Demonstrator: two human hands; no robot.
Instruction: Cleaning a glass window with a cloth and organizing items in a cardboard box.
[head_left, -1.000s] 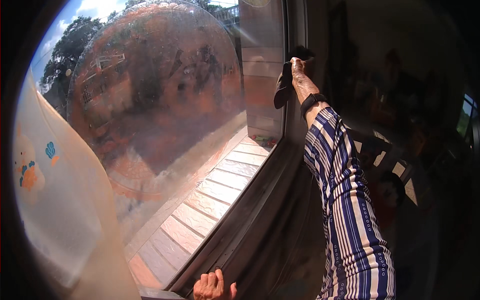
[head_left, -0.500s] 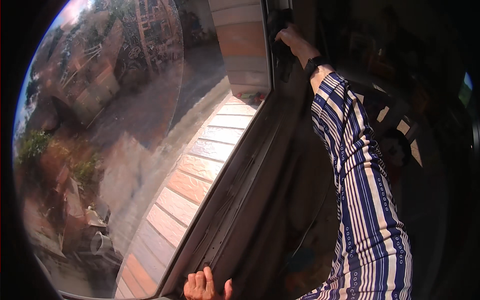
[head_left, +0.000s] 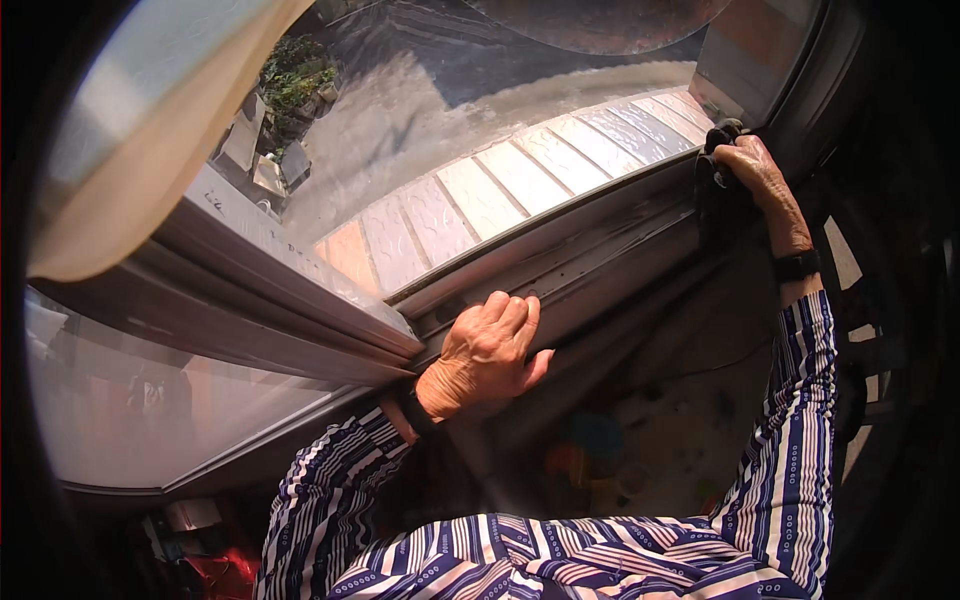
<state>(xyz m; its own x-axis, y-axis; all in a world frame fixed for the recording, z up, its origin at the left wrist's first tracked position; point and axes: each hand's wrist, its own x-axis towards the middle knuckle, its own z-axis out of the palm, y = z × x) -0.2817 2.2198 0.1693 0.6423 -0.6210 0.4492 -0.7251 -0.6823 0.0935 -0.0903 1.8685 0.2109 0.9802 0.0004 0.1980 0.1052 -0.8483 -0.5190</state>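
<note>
My right hand point(head_left: 757, 168) is closed on a dark cloth point(head_left: 722, 195), which hangs over the sill at the right lower corner of the window frame point(head_left: 820, 75). Across the window track point(head_left: 570, 268) at mid view rests my left hand point(head_left: 490, 345). Its fingers are bent onto the track, their tips partly hidden, and the thumb stands apart; nothing is seen in it. Grooves and small dark specks show along the track beside it.
Left of my left hand rises the upright edge of a sash point(head_left: 290, 285), with a pale curtain point(head_left: 170, 170) above it. Beyond the opening lies a tiled ledge point(head_left: 500, 180). Colourful items point(head_left: 590, 445) lie in shadow below the sill.
The view has turned toward the sill. My right hand and the cloth have come down the frame to its lower corner. My left hand stays at the track, now seen more fully.
</note>
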